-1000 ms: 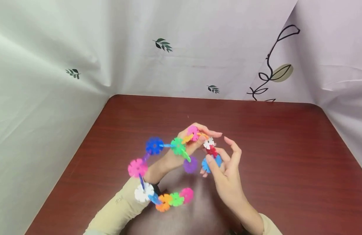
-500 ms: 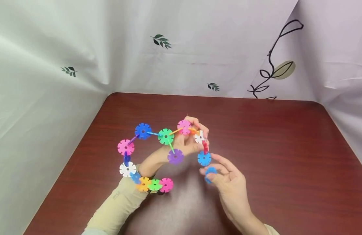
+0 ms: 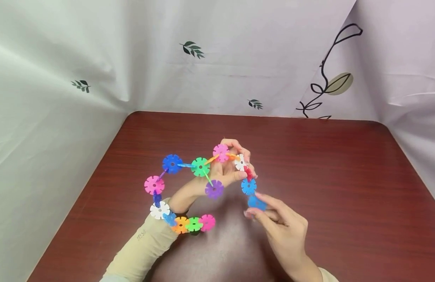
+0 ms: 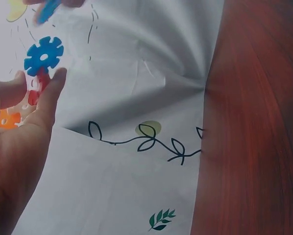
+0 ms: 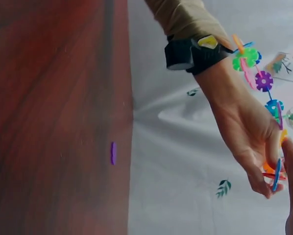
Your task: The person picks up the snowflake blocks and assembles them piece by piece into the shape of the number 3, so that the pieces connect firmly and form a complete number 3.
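Observation:
A chain of interlocking notched plastic discs in many colours hangs from my left hand (image 3: 225, 177), looping left over the forearm. The thumb and fingers of that hand pinch the chain by its red disc (image 3: 248, 173), beside a white disc (image 3: 240, 161). At the chain's end, below the red one, sits a blue disc (image 3: 248, 187). My right hand (image 3: 288, 231) pinches a loose blue disc (image 3: 257, 203) just under it; in the left wrist view a gap shows between this loose disc (image 4: 47, 11) and the chain's blue end disc (image 4: 43, 56).
The reddish-brown tabletop (image 3: 344, 176) lies beneath both hands. White cloth (image 3: 217, 78) with leaf prints stands round its back and sides. In the right wrist view a purple piece (image 5: 113, 152) lies on the table near its edge. A black wrist camera (image 5: 195, 54) is strapped on the left wrist.
The right hand drew back from the chain's end and moved down and right, with the loose blue disc in its fingers. The left hand and chain shifted left, then settled.

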Demonstrator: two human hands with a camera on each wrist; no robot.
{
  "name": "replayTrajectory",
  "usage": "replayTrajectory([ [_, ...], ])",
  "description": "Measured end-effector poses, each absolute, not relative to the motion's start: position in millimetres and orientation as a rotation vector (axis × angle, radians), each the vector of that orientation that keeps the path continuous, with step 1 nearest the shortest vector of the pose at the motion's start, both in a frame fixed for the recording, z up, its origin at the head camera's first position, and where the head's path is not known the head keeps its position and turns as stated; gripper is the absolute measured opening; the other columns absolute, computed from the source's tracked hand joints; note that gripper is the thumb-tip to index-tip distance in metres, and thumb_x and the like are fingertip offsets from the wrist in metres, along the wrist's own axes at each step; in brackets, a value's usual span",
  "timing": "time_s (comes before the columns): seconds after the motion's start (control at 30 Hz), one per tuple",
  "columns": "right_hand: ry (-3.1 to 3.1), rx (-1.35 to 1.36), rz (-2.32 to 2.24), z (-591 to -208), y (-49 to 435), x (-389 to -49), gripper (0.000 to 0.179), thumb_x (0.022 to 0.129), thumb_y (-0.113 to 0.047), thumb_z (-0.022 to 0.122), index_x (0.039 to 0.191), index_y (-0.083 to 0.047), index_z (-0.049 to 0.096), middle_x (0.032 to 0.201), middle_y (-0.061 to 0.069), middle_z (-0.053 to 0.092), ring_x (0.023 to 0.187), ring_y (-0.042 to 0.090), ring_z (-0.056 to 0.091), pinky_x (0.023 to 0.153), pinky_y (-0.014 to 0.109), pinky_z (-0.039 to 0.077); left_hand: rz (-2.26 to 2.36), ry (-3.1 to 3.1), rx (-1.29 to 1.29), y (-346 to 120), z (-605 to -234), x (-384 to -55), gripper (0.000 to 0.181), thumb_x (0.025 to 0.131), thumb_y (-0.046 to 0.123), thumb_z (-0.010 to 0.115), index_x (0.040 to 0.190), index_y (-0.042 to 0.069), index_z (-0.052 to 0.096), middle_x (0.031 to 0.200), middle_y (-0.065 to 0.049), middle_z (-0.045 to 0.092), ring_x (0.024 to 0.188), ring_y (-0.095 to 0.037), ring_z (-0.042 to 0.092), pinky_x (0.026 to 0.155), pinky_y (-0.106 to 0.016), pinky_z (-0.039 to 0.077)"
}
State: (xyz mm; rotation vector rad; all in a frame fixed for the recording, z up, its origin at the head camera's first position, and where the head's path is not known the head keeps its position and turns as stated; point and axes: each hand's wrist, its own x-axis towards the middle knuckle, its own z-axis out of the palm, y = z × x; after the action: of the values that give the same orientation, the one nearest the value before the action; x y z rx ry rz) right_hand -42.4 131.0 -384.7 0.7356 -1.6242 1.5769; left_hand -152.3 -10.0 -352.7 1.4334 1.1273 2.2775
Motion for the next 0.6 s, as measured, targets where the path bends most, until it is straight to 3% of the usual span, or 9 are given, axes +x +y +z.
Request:
replayTrajectory([
  [0.1,-1.607,0.789,1.427,-381.2,128.3,-45.1,0.018,0.079,0.008,0.068,0.093,0.019,0.062,0.074,0.019,0.068,0.070,0.015,0.070,0.059,0.019,0.054,2.276,1.137,1.493,-9.2,-354.2,-152.5,0.045,0.085,0.012,0.067,0.115,0.018,0.034,0.096,0.001,0.049,0.090,-0.013,0.065,0.078,-0.025,0.054],
  [0.3,-1.614,0.786,1.330,-380.4,121.9,-44.7,0.024,0.084,0.001,0.063,0.082,0.020,0.049,0.060,0.015,0.061,0.049,0.012,0.064,0.050,0.015,0.052,2.322,1.207,1.493,-6.4,-353.9,-149.6,0.046,0.084,0.013,0.068,0.114,0.017,0.033,0.094,0.000,0.047,0.086,-0.013,0.066,0.075,-0.028,0.055],
  [0.47,-1.745,0.708,1.302,-382.2,120.0,-44.2,0.029,0.088,-0.009,0.060,0.083,0.015,0.045,0.057,0.005,0.057,0.046,0.010,0.062,0.048,0.013,0.049,2.389,1.260,1.325,-6.0,-352.8,-143.0,0.049,0.081,0.008,0.071,0.112,0.017,0.034,0.092,-0.001,0.047,0.082,-0.014,0.067,0.075,-0.032,0.056],
  [0.6,-1.767,0.675,1.291,-381.9,119.2,-43.4,0.028,0.088,-0.010,0.059,0.083,0.014,0.045,0.055,0.005,0.059,0.046,0.010,0.063,0.046,0.013,0.049,2.418,1.304,1.207,-6.9,-351.8,-137.2,0.053,0.079,0.001,0.072,0.112,0.015,0.034,0.090,-0.002,0.048,0.079,-0.013,0.065,0.077,-0.033,0.055],
])
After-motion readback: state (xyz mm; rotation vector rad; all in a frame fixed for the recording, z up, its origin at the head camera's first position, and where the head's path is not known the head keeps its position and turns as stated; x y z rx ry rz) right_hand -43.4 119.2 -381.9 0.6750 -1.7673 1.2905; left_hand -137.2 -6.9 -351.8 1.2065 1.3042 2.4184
